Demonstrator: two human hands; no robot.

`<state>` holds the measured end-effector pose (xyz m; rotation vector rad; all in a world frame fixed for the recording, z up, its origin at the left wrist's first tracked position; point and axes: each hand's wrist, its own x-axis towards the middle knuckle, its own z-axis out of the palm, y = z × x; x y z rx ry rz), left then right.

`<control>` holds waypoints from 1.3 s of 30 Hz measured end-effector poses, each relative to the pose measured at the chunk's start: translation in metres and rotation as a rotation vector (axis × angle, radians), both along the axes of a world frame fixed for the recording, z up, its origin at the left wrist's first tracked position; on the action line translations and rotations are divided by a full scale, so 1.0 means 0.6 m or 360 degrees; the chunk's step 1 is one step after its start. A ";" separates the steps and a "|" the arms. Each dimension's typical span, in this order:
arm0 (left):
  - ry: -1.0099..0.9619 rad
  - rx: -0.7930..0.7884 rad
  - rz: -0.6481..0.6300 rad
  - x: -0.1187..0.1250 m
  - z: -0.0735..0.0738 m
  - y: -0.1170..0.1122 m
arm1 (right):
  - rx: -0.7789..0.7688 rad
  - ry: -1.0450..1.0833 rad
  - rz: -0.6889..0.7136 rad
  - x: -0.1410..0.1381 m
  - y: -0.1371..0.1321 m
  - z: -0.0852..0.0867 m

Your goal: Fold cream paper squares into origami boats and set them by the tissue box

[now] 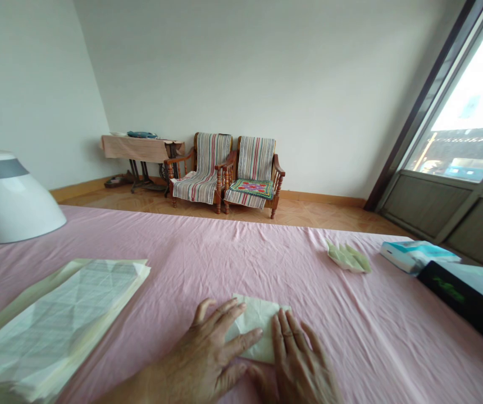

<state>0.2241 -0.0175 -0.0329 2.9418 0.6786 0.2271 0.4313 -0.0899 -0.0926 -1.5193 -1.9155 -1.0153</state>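
A small folded piece of pale paper (pixel 255 321) lies on the pink cloth (pixel 233 252) near the front edge. My left hand (pixel 208 353) rests flat on its left part, fingers spread and stretched out. My right hand (pixel 298 359) lies flat on its right part, fingers straight and close together. Both hands press the paper down; neither grips it. A finished folded paper shape (pixel 348 257) sits further off to the right.
A stack of pale creased paper sheets (pixel 51 325) lies at the left. A white rounded appliance (pixel 9 196) stands at the far left. A tissue box (pixel 418 255) and a black box (pixel 469 300) sit at the right. Two striped chairs (pixel 228 171) stand by the far wall.
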 end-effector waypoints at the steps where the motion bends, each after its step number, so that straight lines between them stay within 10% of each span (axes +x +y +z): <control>1: 0.0000 -0.0004 -0.0002 0.000 0.001 0.000 | -0.0005 -0.0035 0.0028 0.002 0.000 0.002; 39: -0.0314 -0.0194 0.0354 0.044 -0.007 -0.002 | -0.0152 -0.0043 0.0524 -0.010 -0.022 -0.045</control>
